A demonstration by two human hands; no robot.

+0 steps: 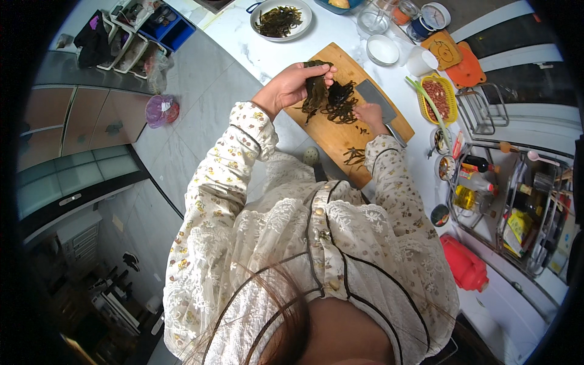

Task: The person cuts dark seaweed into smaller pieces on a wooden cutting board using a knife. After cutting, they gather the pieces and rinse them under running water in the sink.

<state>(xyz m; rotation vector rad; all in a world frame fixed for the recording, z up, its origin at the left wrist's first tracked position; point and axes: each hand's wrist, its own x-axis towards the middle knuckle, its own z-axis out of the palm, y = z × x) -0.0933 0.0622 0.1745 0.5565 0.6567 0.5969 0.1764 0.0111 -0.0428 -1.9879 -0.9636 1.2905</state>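
My left hand [289,84] grips a bundle of dark green-brown kelp sheets [315,98], which hang down over the wooden cutting board [335,141]. A heap of thin dark kelp strips [342,102] lies on the board beside the bundle. My right hand [368,114] is low over the board with fingers curled at the heap's right edge; whether strips are between its fingertips cannot be made out. Just beyond that hand a cleaver [376,98] lies flat, blade on the board, handle towards the near right. A smaller bunch of strips [355,156] lies near the board's front.
On the marble-patterned counter stand a white plate of cut kelp [278,20], a white bowl [383,49] and a yellow basket of peanuts [435,98] with a scallion [429,102] across it. A metal rack with bottles [470,196] is at right. A bagged bin [160,111] stands left.
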